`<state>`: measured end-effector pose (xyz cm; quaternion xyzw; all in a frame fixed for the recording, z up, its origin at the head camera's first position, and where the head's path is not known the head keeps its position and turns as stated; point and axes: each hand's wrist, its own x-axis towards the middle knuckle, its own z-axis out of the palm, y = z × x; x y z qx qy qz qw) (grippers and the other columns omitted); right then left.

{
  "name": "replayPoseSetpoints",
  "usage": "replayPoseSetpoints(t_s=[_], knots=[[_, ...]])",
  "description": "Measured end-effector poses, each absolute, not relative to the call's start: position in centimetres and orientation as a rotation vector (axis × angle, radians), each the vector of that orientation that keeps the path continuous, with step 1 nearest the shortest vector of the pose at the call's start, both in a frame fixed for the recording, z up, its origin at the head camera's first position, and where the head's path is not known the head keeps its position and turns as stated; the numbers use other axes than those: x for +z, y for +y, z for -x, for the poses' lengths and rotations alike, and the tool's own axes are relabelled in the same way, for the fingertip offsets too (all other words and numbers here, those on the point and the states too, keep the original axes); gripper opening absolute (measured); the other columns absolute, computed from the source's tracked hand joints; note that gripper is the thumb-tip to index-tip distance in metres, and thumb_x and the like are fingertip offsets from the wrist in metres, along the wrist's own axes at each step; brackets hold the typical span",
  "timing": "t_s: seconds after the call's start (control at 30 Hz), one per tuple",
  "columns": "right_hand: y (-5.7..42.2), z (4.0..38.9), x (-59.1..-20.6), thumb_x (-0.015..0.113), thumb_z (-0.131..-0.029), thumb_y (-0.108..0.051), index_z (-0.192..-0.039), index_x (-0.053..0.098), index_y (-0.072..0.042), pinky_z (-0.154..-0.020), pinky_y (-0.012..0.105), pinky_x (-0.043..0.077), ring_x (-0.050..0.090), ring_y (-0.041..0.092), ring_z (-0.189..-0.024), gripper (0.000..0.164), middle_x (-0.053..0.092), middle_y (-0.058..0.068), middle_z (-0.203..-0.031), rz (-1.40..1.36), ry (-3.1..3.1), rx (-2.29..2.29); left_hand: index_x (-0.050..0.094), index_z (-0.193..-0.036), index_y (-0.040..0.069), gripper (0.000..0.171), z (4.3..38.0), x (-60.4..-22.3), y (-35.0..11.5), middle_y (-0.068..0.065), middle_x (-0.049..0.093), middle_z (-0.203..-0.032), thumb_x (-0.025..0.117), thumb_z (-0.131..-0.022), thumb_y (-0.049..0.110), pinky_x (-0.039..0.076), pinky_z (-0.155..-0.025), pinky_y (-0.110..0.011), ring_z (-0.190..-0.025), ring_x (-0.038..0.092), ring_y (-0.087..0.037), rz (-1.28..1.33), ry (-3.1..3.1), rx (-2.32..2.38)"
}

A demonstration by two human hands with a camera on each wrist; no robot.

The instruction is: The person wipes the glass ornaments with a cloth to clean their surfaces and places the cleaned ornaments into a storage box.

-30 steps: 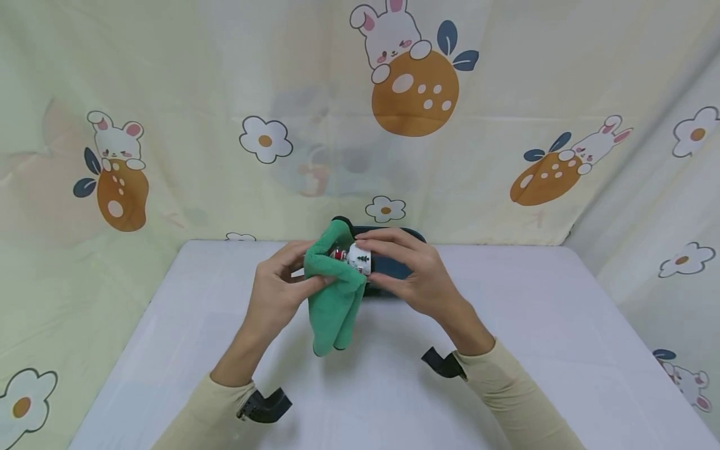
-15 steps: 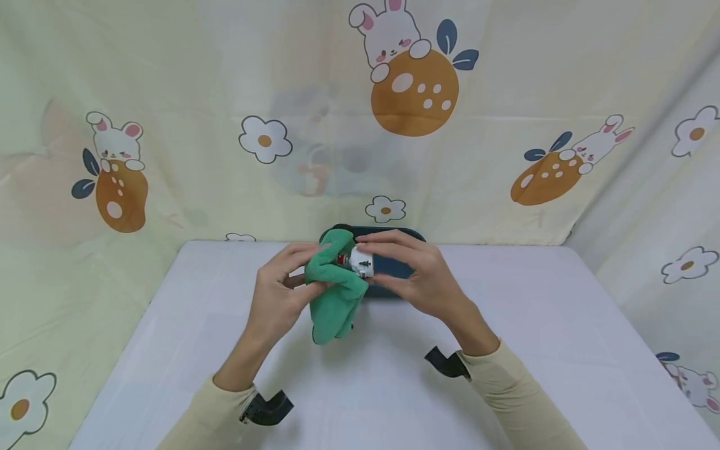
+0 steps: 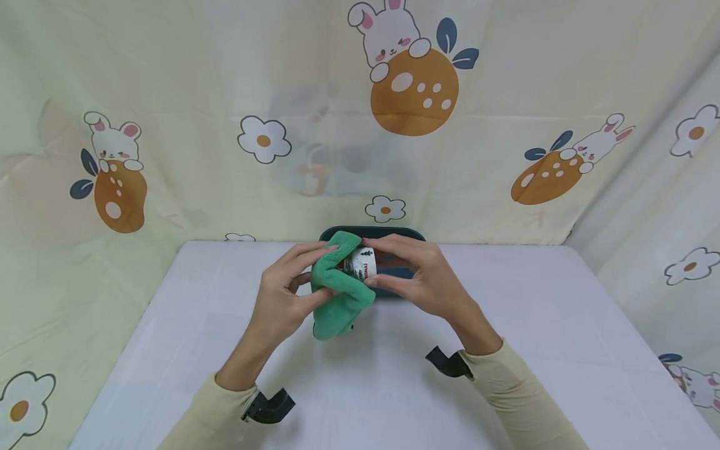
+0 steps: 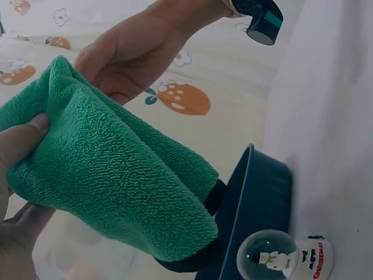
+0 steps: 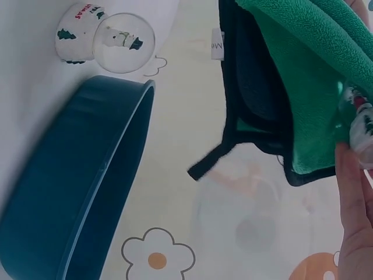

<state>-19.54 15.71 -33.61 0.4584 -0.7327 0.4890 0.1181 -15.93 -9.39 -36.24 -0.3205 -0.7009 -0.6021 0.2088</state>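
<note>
Snow globe [image 3: 364, 263] has turned; half-curled hands [image 3: 284, 286] [image 3: 427, 275] pinch it and green cloth [image 3: 337, 312].

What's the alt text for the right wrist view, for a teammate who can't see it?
At the right edge, the right hand holds a globe by its white base against a green cloth with dark trim. To the left is a teal tub, with a second globe, a snowman inside, standing beside it. The view lies sideways, a flower-print curtain behind.
</note>
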Motion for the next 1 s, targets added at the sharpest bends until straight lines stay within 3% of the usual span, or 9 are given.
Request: replayPoseSetpoints(t_s=[0.33, 0.57, 0.77, 1.0], knots=[[15.57, 19.37, -33.85, 0.073, -0.094, -0.008, -0.127, 0.068, 0.000, -0.076, 0.028, 0.063, 0.073, 0.016, -0.092, 0.034, 0.073, 0.010, -0.113, -1.208, -2.252, 1.456, 0.068, -0.129, 0.002, 0.057, 16.07, -36.08, -9.66, -0.015, 0.061, -0.130, 0.084, -0.076, -0.011, 0.060, -0.091, -0.028, -0.120, 0.063, -0.025, 0.992, -1.950, -1.406], [15.54, 19.21, -33.42, 0.070, -0.096, -0.007, -0.137, 0.062, -0.001, -0.082, 0.030, 0.062, 0.068, 0.018, -0.106, 0.042, 0.068, 0.009, -0.124, -1.221, -2.324, 1.552, 0.069, -0.127, 0.004, 0.055, 16.56, -35.88, -10.12, -0.015, 0.062, -0.130, 0.080, -0.076, -0.012, 0.056, -0.096, -0.022, -0.119, 0.062, -0.029, 1.019, -1.934, -1.249], [15.43, 18.99, -33.38, 0.070, -0.095, -0.005, -0.141, 0.058, 0.000, -0.091, 0.032, 0.060, 0.065, 0.021, -0.115, 0.048, 0.063, 0.009, -0.130, -1.209, -2.323, 1.661, 0.070, -0.126, 0.003, 0.053, 16.31, -35.92, -10.05, -0.015, 0.061, -0.132, 0.078, -0.077, -0.015, 0.059, -0.091, -0.028, -0.120, 0.063, -0.028, 0.991, -1.950, -1.381], [15.10, 18.90, -33.98, 0.075, -0.088, 0.004, -0.138, 0.059, 0.002, -0.095, 0.036, 0.059, 0.062, 0.021, -0.119, 0.053, 0.062, 0.013, -0.133, -1.243, -2.200, 1.671, 0.068, -0.127, -0.001, 0.054, 16.04, -35.93, -9.87, -0.015, 0.059, -0.135, 0.078, -0.077, -0.017, 0.058, -0.094, -0.034, -0.125, 0.060, -0.026, 0.964, -1.947, -1.597]])
